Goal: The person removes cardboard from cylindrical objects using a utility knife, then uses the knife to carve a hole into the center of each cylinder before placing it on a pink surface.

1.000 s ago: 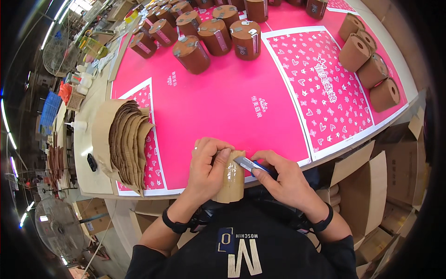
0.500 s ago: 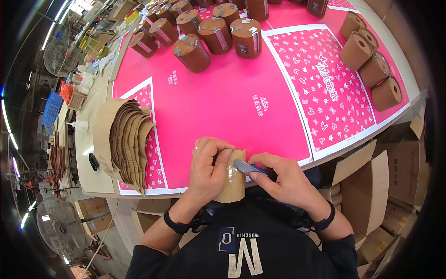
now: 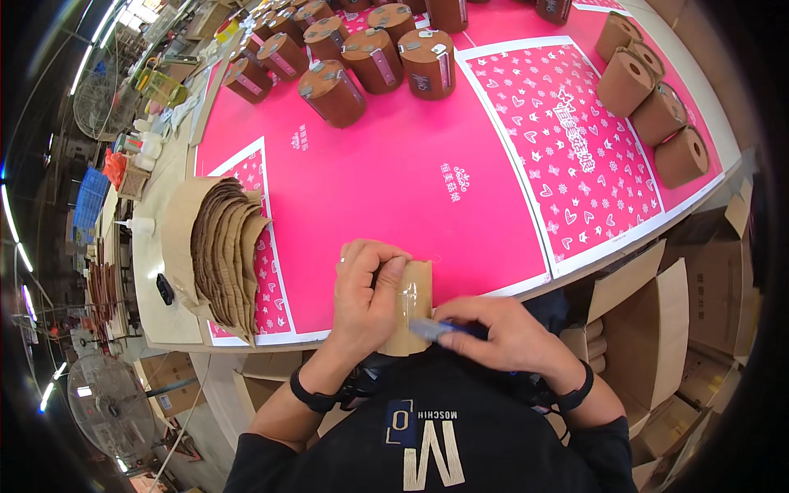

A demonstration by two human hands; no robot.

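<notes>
Four plain brown tubes [image 3: 649, 86] at right; two hands; one fan [image 3: 111, 407]; one pink sheet [image 3: 394, 172].

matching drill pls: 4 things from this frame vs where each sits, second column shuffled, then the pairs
1. left hand
2. right hand
3. stack of curved cardboard pieces
4. plain cardboard rolls

A. far right of the pink sheet
B. holding a blue tool
C. wrapped around a cardboard tube
D. left edge, inside a cardboard holder

Pairs: 1-C, 2-B, 3-D, 4-A
</notes>
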